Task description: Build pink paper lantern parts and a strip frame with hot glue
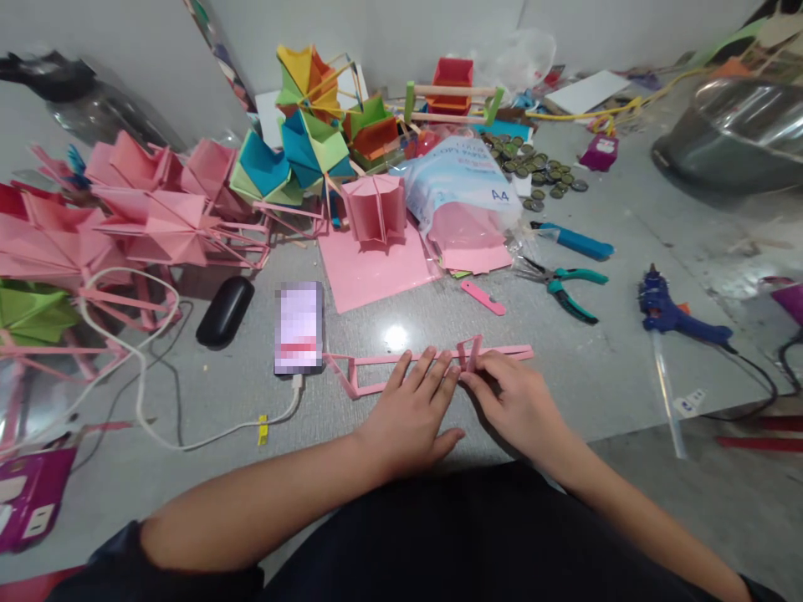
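Observation:
A flat frame of pink sticks lies on the grey table just in front of me. My left hand rests flat on it, fingers spread, pressing the sticks down. My right hand pinches a short upright pink stick piece at the frame's right part. A phone on a white charging cable lies just left of the frame.
Pink paper sheets and an A4 paper pack lie behind the frame. Green-handled pliers, a blue cutter and a blue glue gun sit to the right. Pink paper wheels and coloured ones crowd the left and back. A black case is near the phone.

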Available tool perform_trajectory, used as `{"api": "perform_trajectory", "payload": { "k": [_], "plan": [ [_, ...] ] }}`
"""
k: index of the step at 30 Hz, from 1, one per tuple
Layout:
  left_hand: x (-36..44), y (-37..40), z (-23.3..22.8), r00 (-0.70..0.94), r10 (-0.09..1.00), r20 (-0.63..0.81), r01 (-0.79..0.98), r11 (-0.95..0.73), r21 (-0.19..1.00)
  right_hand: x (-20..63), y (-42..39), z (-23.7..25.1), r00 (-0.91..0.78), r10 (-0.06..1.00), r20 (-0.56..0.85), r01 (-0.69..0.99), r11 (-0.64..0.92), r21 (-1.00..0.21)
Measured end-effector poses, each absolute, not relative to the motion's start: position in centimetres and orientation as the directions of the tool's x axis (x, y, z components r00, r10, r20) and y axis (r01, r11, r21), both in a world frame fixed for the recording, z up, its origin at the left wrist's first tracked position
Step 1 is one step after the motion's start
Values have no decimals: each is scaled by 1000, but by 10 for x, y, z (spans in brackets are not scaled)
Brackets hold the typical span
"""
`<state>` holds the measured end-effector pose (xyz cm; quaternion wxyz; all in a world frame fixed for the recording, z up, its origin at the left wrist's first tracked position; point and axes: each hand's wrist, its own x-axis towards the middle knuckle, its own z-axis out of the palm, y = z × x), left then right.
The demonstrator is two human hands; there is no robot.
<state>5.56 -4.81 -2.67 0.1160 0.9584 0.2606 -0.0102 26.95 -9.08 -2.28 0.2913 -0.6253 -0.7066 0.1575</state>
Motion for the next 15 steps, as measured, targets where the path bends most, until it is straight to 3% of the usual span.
{"api": "perform_trajectory", "payload": {
  "k": [3, 6, 10, 13, 15],
  "plan": [
    [56, -48, -27, 863, 497, -95, 505, -836, 217, 278, -98, -16, -49, 967, 251, 778, 195, -598],
    [56, -47, -27, 863, 490, -119, 505, -835, 219, 314, -109, 1, 36, 933, 359, 833, 170, -527],
    [56, -47, -25, 862, 485, -151, 508, -830, 232, 414, -118, 18, 272, 820, 503, 954, -159, -255],
    [56, -46, -25, 863, 482, -150, 505, -828, 244, 501, -119, 11, 467, 727, 504, 879, -445, -173],
    [56, -46, -26, 866, 483, -130, 500, -829, 252, 547, -120, 0, 484, 749, 451, 858, -508, -77]
  ]
}}
